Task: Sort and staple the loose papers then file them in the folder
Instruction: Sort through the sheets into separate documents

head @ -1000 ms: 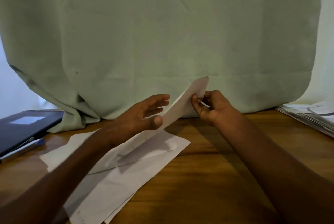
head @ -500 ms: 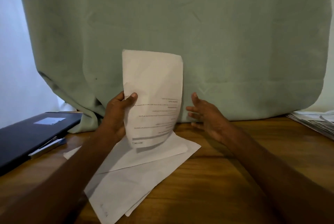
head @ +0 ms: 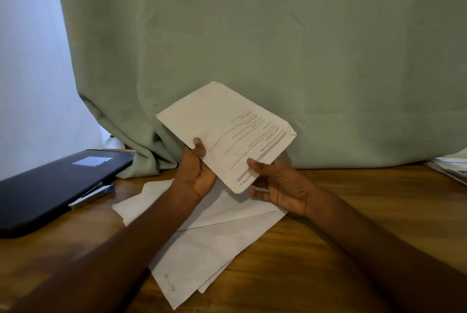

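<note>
Hanging behind everything, a pale green curtain point(head: 252, 47) reaches down to the wooden table point(head: 341, 224) and shuts off the background. On the left of the table lies a dark folder point(head: 50, 184), closed, with a stapler point(head: 91, 195) resting on its near edge; both seem to wait for the later steps. Near the middle, the loose papers point(head: 202, 244) lie blank side up in an untidy overlap, so sorting is probably only beginning. At the far right edge another stack of papers point(head: 452, 168) is partly visible.

Above the loose pile the person holds a printed sheet point(head: 227, 136) in the air, with the text upside down to the camera. The left hand point(head: 195, 173) pinches its left edge with the thumb on top. The right hand point(head: 280, 186) has its thumb on the lower corner and its fingers half open under it. This two-handed hold probably serves to turn the sheet to a readable direction.

Half a second ago the sheet stood nearly upright in the left hand alone, and the right hand was open beside it; now the sheet is tilted to the right and the right hand has joined.
</note>
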Motion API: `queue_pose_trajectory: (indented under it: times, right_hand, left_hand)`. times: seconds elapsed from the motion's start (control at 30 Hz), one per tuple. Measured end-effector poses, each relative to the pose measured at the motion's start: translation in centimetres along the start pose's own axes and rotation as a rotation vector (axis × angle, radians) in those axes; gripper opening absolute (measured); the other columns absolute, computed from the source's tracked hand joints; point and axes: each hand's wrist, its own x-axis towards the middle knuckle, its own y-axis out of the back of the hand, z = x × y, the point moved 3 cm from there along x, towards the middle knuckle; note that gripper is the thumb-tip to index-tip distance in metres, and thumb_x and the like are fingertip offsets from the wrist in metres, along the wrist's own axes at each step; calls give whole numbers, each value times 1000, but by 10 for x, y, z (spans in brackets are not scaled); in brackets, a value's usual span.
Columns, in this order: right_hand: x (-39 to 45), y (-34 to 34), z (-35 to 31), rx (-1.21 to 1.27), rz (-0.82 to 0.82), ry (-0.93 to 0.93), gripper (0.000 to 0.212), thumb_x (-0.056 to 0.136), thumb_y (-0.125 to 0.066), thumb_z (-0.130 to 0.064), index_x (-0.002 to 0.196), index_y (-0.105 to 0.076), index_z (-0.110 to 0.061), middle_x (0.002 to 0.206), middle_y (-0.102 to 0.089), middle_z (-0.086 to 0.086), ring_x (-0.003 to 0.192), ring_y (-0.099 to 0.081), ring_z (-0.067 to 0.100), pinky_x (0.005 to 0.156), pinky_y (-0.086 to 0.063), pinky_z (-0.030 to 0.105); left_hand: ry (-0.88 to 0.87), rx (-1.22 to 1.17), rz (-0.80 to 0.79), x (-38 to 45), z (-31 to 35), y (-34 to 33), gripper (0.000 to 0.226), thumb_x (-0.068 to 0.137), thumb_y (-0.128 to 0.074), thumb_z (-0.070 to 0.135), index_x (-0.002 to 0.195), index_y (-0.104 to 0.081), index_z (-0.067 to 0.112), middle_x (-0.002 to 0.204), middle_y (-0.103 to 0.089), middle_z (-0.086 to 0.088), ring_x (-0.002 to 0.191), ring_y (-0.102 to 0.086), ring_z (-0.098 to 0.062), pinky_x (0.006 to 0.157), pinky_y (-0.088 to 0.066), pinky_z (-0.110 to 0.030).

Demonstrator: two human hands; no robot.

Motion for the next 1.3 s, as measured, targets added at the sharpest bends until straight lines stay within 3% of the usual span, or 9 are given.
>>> queue_pose_trajectory:
  times: [0.13, 0.27, 0.4, 0.6, 0.77, 0.93, 1.03, 1.17, 1.3]
  right_hand:
    - [5, 18, -9, -66, 183, 86, 42, 91, -68, 3, 128, -64, -16, 121, -74, 9, 111, -70, 30, 89, -59, 52]
    - [-9, 45, -40, -262, 36, 68, 47, 92, -66, 4, 133, -61, -16, 121, -73, 8, 113, -70, 28, 78, -63, 42]
    - [-24, 69, -51, -312, -147, -71, 50, 91, -62, 10, 138, -57, -7, 132, -67, 16, 120, -66, 32, 96, -56, 46]
    - [-38, 69, -59, -413, -338, -279, 43, 79, -65, 8, 122, -64, 6, 115, -72, 22, 96, -74, 29, 78, -62, 35]
    - [-38, 54, -61, -560, -381, -204, 41, 84, -65, 0, 125, -65, 3, 124, -69, 22, 104, -71, 31, 90, -61, 41]
    - [-22, 51, -70, -499, -106, 63, 46, 77, -86, -20, 121, -74, -11, 127, -65, 27, 110, -62, 37, 108, -36, 56]
    - [-12, 52, -72, -302, 77, 232, 42, 84, -81, -22, 123, -72, -10, 123, -70, 22, 119, -64, 40, 113, -39, 59]
    - [-6, 47, -62, 119, 110, 203, 48, 95, -66, -47, 128, -66, -12, 112, -75, 6, 93, -73, 21, 77, -61, 38]
    - [-6, 45, -29, -678, 395, 224, 23, 97, -65, -39, 104, -73, -19, 99, -77, 3, 81, -70, 13, 70, -62, 39]
  left_hand:
    - [43, 201, -83, -4, -7, -14, 46, 106, -49, 38, 146, -51, 14, 141, -62, -14, 129, -60, -34, 102, -52, -57]
    - [-88, 568, 195, 20, 38, 14, 92, 68, -72, 83, 141, -51, 30, 133, -67, -1, 120, -65, -35, 85, -56, -66]
    - [-329, 934, 383, 17, 78, 38, 73, 83, -68, 69, 138, -43, 27, 127, -55, 2, 101, -59, -21, 62, -56, -33]
    - [-94, 1116, 64, 21, 86, 41, 50, 87, -71, 55, 121, -71, 19, 129, -69, 0, 128, -58, -26, 85, -53, -32]
    - [279, 1091, -320, 8, 38, 11, 111, 55, -75, 86, 136, -60, 11, 127, -71, -13, 116, -68, -28, 91, -58, -38]
    - [399, 1000, -478, -9, 27, 9, 61, 72, -88, 50, 118, -77, 11, 125, -71, -16, 107, -72, -27, 86, -60, -33]
    - [437, 934, -455, -7, 26, 15, 75, 50, -102, 33, 115, -77, 5, 125, -71, -19, 104, -73, -27, 83, -61, -33]
    - [208, 807, -243, 7, 43, 27, 84, 50, -103, 32, 124, -72, 8, 129, -70, -12, 116, -70, -25, 87, -60, -32]
    - [-57, 710, 43, 24, 72, 54, 37, 91, -71, 12, 128, -66, 12, 125, -72, -7, 117, -68, -28, 80, -62, -31]
